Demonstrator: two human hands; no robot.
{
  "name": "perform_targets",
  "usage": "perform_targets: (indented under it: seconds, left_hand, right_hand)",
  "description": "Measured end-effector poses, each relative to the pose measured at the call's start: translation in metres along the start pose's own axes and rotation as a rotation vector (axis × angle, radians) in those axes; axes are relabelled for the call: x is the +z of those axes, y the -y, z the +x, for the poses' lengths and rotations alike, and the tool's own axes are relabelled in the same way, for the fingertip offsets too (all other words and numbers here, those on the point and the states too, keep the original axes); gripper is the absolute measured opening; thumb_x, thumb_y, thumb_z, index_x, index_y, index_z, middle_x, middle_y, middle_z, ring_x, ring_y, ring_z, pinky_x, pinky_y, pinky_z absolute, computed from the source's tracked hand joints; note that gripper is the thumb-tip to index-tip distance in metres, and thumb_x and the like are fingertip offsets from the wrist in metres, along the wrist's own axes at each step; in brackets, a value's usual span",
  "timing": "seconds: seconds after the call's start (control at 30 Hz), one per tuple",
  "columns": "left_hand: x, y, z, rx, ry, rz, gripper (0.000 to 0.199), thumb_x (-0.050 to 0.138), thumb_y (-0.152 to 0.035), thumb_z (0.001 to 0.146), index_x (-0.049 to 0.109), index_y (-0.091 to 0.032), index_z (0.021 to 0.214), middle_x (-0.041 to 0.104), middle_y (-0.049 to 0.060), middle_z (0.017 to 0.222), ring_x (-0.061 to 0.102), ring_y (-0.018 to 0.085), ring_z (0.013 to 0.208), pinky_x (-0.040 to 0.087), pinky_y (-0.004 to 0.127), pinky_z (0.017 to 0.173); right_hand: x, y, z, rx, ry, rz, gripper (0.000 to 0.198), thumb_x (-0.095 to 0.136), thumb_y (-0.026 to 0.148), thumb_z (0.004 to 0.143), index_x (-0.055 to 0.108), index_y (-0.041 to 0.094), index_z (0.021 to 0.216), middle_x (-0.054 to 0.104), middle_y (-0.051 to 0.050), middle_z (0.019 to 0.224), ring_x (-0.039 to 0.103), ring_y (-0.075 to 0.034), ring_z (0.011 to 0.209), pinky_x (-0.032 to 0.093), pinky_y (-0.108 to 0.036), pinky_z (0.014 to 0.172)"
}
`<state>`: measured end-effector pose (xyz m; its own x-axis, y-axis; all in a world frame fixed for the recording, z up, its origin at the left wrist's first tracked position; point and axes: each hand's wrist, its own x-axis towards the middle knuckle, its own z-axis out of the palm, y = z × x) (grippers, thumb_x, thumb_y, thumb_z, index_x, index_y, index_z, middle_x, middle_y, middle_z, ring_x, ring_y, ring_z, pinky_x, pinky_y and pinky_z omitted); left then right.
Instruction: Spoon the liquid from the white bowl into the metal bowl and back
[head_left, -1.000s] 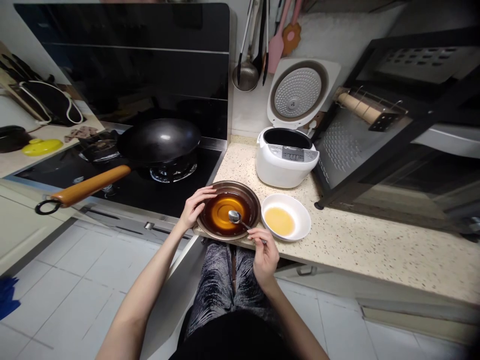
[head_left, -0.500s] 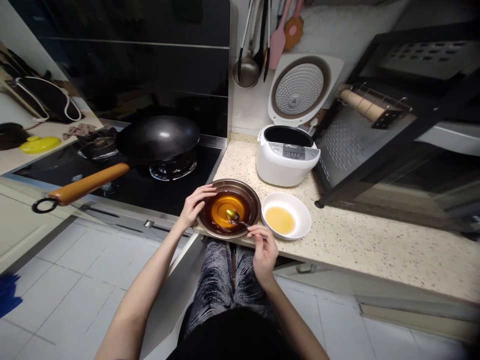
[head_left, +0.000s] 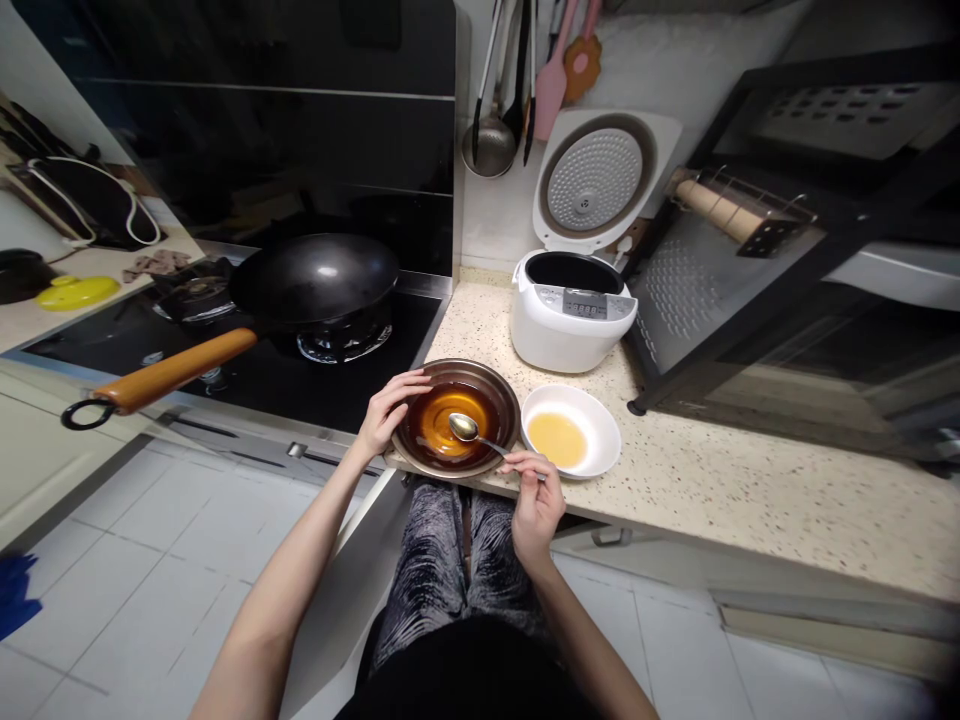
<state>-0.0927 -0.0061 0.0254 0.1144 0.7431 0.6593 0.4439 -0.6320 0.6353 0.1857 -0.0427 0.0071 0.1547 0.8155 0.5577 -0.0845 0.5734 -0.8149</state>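
Note:
A round metal bowl (head_left: 491, 384) of clear amber liquid sits at the counter's front edge. My left hand (head_left: 386, 412) holds its left rim, the fingers laid over the edge. In my right hand (head_left: 538, 508) is a metal spoon (head_left: 464, 427), its handle pinched between thumb and fingers. The spoon's head is over the middle of the metal bowl and seems lifted from the liquid. Close on the right stands a white bowl (head_left: 602, 430) with a shallow pool of yellow liquid (head_left: 556, 440), perhaps beaten egg.
Behind the bowls, a white rice cooker (head_left: 572, 330) has its lid raised. A black wok (head_left: 319, 280) rests on the stove at left, its wooden handle (head_left: 176, 370) jutting toward the front. A dark metal rack (head_left: 780, 250) borders the counter's right side. Utensils hang on the wall.
My right hand has moved slightly right, raising the spoon; its head now looks clear of the amber liquid. My left hand keeps its place on the metal bowl.

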Motion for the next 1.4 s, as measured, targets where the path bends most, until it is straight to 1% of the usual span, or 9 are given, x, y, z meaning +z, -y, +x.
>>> perform_targets:
  seconds: [0.13, 0.27, 0.47, 0.57, 0.8, 1.0, 1.1, 1.2, 1.4]
  left_hand:
    - [0.0, 0.001, 0.0, 0.011, -0.001, -0.008, 0.045, 0.045, -0.046, 0.106, 0.075, -0.019, 0.126, 0.07, 0.017, 0.136, 0.056, 0.038, 0.138, 0.04, 0.062, 0.118]
    - [0.0, 0.001, -0.001, 0.008, -0.002, -0.011, 0.044, 0.046, -0.044, 0.106, 0.075, -0.019, 0.126, 0.07, 0.017, 0.136, 0.056, 0.037, 0.139, 0.04, 0.062, 0.118]
    - [0.0, 0.001, -0.001, 0.01, -0.008, -0.006, 0.043, 0.046, -0.044, 0.106, 0.075, -0.02, 0.126, 0.07, 0.016, 0.136, 0.056, 0.037, 0.139, 0.04, 0.062, 0.119]
    - [0.0, 0.002, -0.001, 0.01, -0.004, 0.003, 0.043, 0.045, -0.044, 0.106, 0.075, -0.02, 0.126, 0.07, 0.015, 0.136, 0.056, 0.037, 0.139, 0.041, 0.061, 0.119]
    - [-0.001, 0.001, -0.001, -0.003, 0.0, 0.002, 0.043, 0.046, -0.043, 0.105, 0.075, -0.02, 0.127, 0.069, 0.015, 0.138, 0.056, 0.037, 0.138, 0.041, 0.059, 0.118]
    - [-0.002, 0.002, -0.002, -0.015, 0.009, 0.004, 0.043, 0.046, -0.044, 0.105, 0.074, -0.02, 0.127, 0.069, 0.015, 0.138, 0.055, 0.037, 0.139, 0.039, 0.06, 0.119]
    - [-0.002, 0.002, -0.002, -0.013, 0.01, 0.008, 0.043, 0.046, -0.044, 0.105, 0.074, -0.019, 0.127, 0.069, 0.016, 0.138, 0.055, 0.037, 0.139, 0.04, 0.06, 0.118]
    - [-0.002, 0.001, -0.001, -0.013, 0.01, 0.007, 0.043, 0.047, -0.043, 0.105, 0.074, -0.02, 0.128, 0.069, 0.015, 0.138, 0.056, 0.037, 0.139, 0.04, 0.06, 0.119]
    - [-0.002, 0.001, -0.002, -0.008, 0.01, 0.0, 0.042, 0.047, -0.042, 0.105, 0.074, -0.02, 0.128, 0.068, 0.015, 0.138, 0.056, 0.036, 0.139, 0.04, 0.06, 0.119]
  right_hand:
    - [-0.004, 0.004, 0.003, -0.005, -0.02, -0.009, 0.02, 0.051, 0.025, 0.105, 0.063, 0.022, 0.089, 0.071, -0.002, 0.088, 0.069, -0.017, 0.082, 0.056, -0.035, 0.08]
    - [-0.007, 0.008, 0.007, 0.003, -0.046, -0.004, 0.02, 0.051, 0.025, 0.105, 0.063, 0.022, 0.09, 0.071, -0.003, 0.091, 0.067, -0.015, 0.078, 0.055, -0.033, 0.077]
    - [-0.015, 0.015, 0.011, 0.01, -0.117, -0.008, 0.019, 0.052, 0.026, 0.105, 0.064, 0.022, 0.09, 0.07, -0.003, 0.089, 0.068, -0.017, 0.084, 0.055, -0.034, 0.081]
    - [-0.022, 0.019, 0.016, 0.009, -0.154, -0.014, 0.018, 0.053, 0.027, 0.105, 0.064, 0.022, 0.092, 0.07, -0.004, 0.09, 0.068, -0.017, 0.085, 0.057, -0.035, 0.081]
    - [-0.043, 0.021, 0.03, -0.026, -0.255, -0.056, 0.016, 0.054, 0.029, 0.105, 0.062, 0.021, 0.093, 0.068, -0.005, 0.093, 0.067, -0.017, 0.082, 0.058, -0.034, 0.076]
    - [-0.058, 0.017, 0.034, -0.053, -0.311, -0.129, 0.018, 0.054, 0.03, 0.105, 0.063, 0.02, 0.092, 0.069, -0.005, 0.094, 0.067, -0.017, 0.083, 0.057, -0.036, 0.08]
    - [-0.062, 0.017, 0.034, -0.089, -0.322, -0.183, 0.018, 0.054, 0.029, 0.105, 0.063, 0.021, 0.092, 0.069, -0.005, 0.092, 0.069, -0.018, 0.086, 0.058, -0.038, 0.082]
    - [-0.065, 0.016, 0.035, -0.178, -0.31, -0.257, 0.016, 0.054, 0.026, 0.104, 0.063, 0.021, 0.092, 0.071, -0.005, 0.089, 0.07, -0.02, 0.088, 0.058, -0.04, 0.082]
    - [-0.071, 0.011, 0.031, -0.358, -0.196, -0.387, 0.015, 0.052, 0.019, 0.103, 0.066, 0.021, 0.098, 0.074, -0.006, 0.092, 0.072, -0.021, 0.088, 0.059, -0.04, 0.08]
